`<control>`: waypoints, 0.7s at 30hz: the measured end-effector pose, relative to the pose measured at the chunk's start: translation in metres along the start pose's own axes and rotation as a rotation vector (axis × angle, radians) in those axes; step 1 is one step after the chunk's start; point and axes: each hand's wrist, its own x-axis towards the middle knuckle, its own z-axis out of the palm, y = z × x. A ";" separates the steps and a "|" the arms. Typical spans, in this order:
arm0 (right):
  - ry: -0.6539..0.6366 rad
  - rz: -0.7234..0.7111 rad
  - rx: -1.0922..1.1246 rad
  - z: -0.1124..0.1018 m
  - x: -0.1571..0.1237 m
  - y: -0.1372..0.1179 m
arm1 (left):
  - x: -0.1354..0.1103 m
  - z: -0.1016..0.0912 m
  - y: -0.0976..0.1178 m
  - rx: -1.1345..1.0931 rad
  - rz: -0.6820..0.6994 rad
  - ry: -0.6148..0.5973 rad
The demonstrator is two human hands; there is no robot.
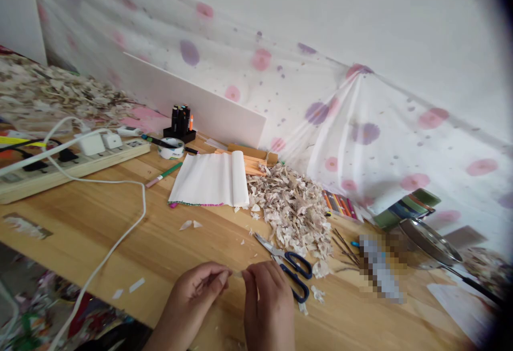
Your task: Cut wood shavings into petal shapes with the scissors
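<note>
My left hand (196, 289) and my right hand (269, 295) are close together over the front of the wooden table, each with thumb and fingers pinched. A tiny pale sliver (237, 273) shows between the fingertips, too small to make out. Just beyond my right hand, scissors (277, 255) with dark blue handles lie partly open, the hand covering a little of one handle. Past them is a heap of dry, pale petal-like flakes (296, 207). Left of the heap lies a partly unrolled sheet of white paper (206, 180), its near edge coloured green and pink.
A power strip (120, 154) with plugs and a white cable (144, 196) occupies the left side. Behind the paper are a tape roll (171, 149) and a marker stand (179, 135). Thin twigs (345, 247), a blurred-out object (379, 268) and a metal pan (428, 244) lie right.
</note>
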 end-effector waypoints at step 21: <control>0.146 -0.128 0.345 -0.004 -0.009 0.000 | -0.011 0.004 0.005 -0.389 -0.242 -0.313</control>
